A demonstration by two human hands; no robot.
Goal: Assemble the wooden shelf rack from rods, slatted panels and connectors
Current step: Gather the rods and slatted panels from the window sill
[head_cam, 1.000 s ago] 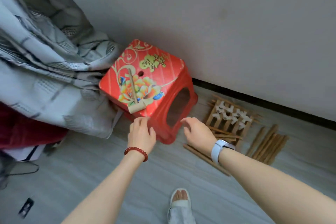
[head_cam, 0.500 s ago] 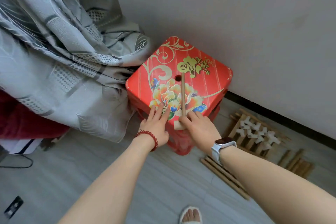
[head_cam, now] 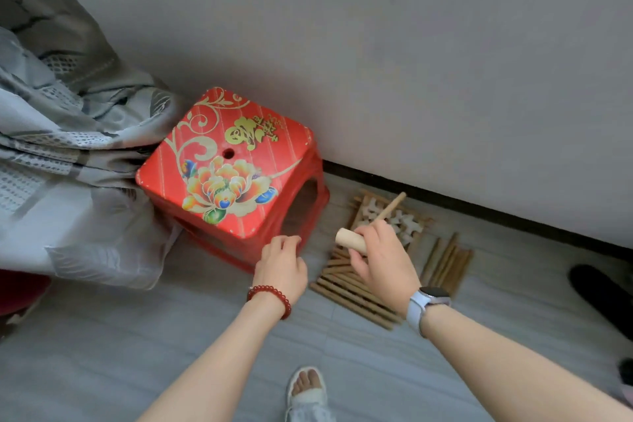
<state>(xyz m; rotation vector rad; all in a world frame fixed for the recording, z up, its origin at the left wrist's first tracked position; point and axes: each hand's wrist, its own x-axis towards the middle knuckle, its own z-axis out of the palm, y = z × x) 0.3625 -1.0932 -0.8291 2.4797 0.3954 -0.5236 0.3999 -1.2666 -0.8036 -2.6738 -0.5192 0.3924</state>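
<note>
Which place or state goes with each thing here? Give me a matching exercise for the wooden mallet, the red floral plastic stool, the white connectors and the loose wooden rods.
Things:
1. wooden mallet
2. red floral plastic stool
3. white plastic connectors
4. loose wooden rods

Places or states:
A. lying on the slatted wooden panel by the wall
B. bundled on the floor, right of the panels
C. gripped in the right hand
D. top bare, beside the grey patterned curtain

Pairs: 1-C, 2-D, 3-A, 4-B

Stool [head_cam: 236, 161] against wall [head_cam: 411, 44], slatted panels [head_cam: 346, 281] on floor [head_cam: 137, 336] to its right
</note>
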